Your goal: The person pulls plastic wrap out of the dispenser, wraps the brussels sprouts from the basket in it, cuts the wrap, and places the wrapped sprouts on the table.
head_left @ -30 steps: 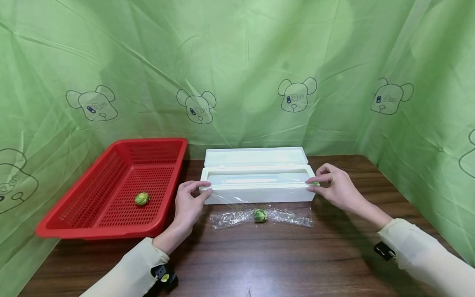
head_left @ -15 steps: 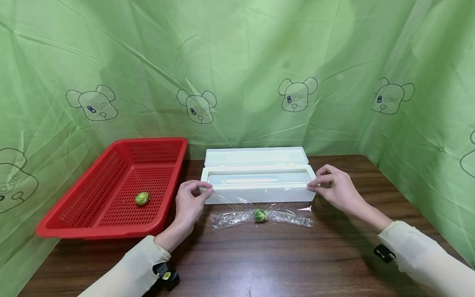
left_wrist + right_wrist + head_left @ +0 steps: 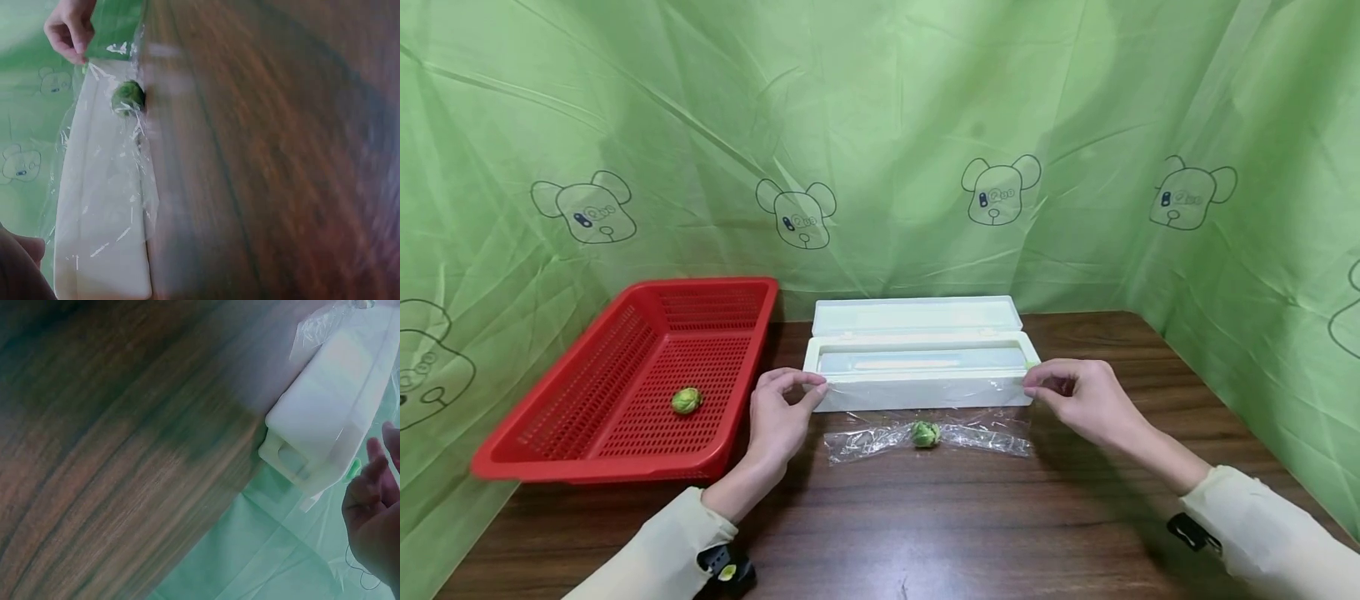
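A white cling film dispenser box (image 3: pixel 925 393) stands with its lid (image 3: pixel 917 317) raised at the back. Clear cling film (image 3: pixel 865 440) runs down its front onto the table, lying crumpled around a small green brussels sprout (image 3: pixel 926 434). At the box's left front corner my left hand (image 3: pixel 780 417) pinches the film's edge between thumb and index finger. My right hand (image 3: pixel 1093 400) pinches the film at the right front corner. Just past its fingertips shows a small green slider (image 3: pixel 353 470) on the box. The right wrist view hides the fingertips' exact contact.
A red perforated basket (image 3: pixel 595 468) stands left of the box, with one brussels sprout (image 3: pixel 687 401) in it. A green curtain (image 3: pixel 895 167) hangs behind and at both sides of the brown wooden table (image 3: pixel 910 525).
My right hand has dropped slightly and turned at the box's right corner, its fingers now lower, with the green slider showing above them. The left hand has barely moved.
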Tool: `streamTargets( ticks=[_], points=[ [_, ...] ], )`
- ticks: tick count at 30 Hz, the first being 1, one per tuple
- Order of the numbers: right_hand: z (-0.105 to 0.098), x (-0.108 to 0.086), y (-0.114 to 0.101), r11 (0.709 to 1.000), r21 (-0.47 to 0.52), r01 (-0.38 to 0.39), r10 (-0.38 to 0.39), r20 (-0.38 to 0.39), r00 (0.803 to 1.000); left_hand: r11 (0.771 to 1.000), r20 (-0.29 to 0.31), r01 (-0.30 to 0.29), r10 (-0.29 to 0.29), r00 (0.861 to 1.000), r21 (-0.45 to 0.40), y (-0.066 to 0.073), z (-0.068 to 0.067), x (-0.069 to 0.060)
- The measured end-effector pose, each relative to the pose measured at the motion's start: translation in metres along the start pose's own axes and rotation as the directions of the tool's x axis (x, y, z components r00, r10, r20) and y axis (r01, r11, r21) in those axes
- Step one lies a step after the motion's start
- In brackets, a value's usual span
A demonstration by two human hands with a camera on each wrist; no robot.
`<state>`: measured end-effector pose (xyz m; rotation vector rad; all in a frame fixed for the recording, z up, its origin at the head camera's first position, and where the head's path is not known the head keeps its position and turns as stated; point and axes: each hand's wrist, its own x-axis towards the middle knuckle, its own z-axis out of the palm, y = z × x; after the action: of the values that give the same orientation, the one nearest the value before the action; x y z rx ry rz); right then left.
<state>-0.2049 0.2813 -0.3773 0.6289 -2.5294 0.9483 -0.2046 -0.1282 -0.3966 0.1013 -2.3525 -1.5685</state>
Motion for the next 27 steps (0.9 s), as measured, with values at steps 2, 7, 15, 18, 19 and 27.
streamTargets(
  ticks=[2,7,15,18,19,27],
  points=[
    [-0.001,-0.002,-0.002,0.999,0.008,-0.040,0.040,0.025,0.999,1.000,0.002,0.009,-0.009,1.000,-0.004,0.002,-0.001,-0.003],
    [-0.002,-0.003,-0.003,0.996,0.031,-0.079,0.077,0.055,0.995,1.000,0.017,0.026,-0.026,1.000,-0.009,0.006,-0.005,-0.008],
    [-0.005,-0.006,0.001,0.998,0.041,-0.047,0.043,0.098,0.994,0.998,0.056,0.064,-0.064,0.996,-0.002,0.011,-0.011,-0.012],
    [-0.007,-0.007,0.002,0.999,0.036,-0.007,0.003,0.112,0.994,0.999,0.077,0.054,-0.053,0.996,-0.009,0.012,-0.012,-0.013],
    [-0.007,-0.007,0.003,0.999,0.039,0.003,-0.008,0.116,0.993,0.999,0.085,0.045,-0.044,0.995,-0.013,0.012,-0.012,-0.013],
    [-0.008,-0.010,0.002,0.997,0.070,-0.026,0.013,0.174,0.985,0.993,0.147,0.053,-0.037,0.988,-0.102,0.016,-0.013,-0.017]
  ],
)
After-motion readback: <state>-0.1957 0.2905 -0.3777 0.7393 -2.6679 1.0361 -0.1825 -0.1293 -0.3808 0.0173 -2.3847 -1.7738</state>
